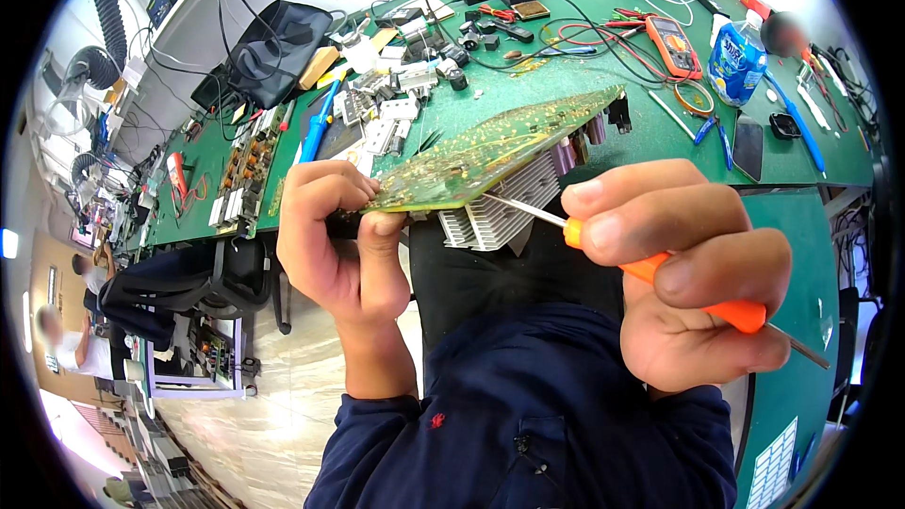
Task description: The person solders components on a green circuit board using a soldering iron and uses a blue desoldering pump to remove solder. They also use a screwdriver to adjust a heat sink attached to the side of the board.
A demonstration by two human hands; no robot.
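A green circuit board (490, 146) is held up tilted over my lap, its solder side facing up. On its underside hang a silver finned heat sink (504, 207) and several cylindrical capacitors (580, 149). My left hand (335, 236) pinches the board's near left corner between thumb and fingers. In my right hand (683, 273), closed around the orange handle, is a screwdriver (650, 269) with a thin metal shaft. Its tip reaches to the board's near edge beside the heat sink; whether it touches cannot be told. A bare metal rod sticks out of the handle's back end.
The green workbench (528, 85) carries a pile of metal parts (391, 94), a red multimeter (672, 45), a blue bottle-like pack (737, 61), a phone (748, 146) and blue tweezers (724, 141). Another circuit board (247, 170) lies at left. A black chair (236, 278) stands beside me.
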